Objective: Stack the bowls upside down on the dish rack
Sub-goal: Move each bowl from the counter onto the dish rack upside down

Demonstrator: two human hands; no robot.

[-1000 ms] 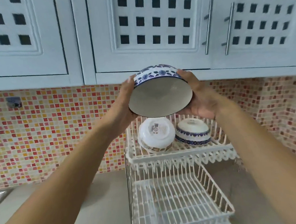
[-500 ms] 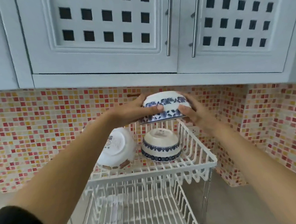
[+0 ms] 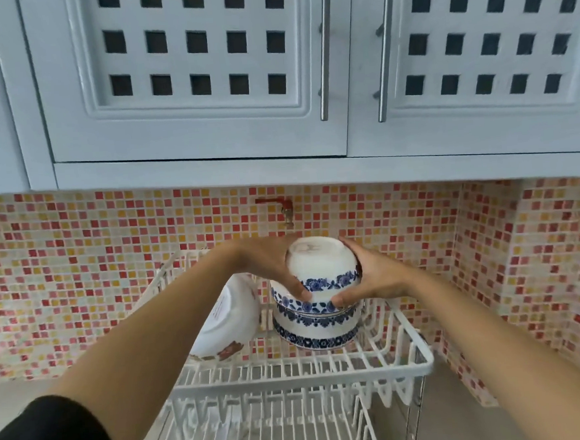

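On the top tier of the white dish rack, toward its left edge, a tilted white bowl with a reddish rim pattern leans mouth-down against the wires. Just to its right, my left hand grasps the side of a blue-flowered bowl, fingers spread over the painted band; the bowl is upside down, foot up, set over a second blue-flowered bowl that stands inverted near the rack's back edge. My right hand grasps the opposite side, thumb low at the seam between the two. Whether the upper bowl is fully seated I cannot tell.

The risk, as I judge it: glazed ware on glazed ware may slide, and letting go before the top bowl sits level could send it off toward the tilted neighbour or over the rack's right edge.

Below, a lower tier shows wire slats over a grey counter. Behind, a red-and-yellow mosaic wall carries a small tap, under pale cabinets with steel handles.
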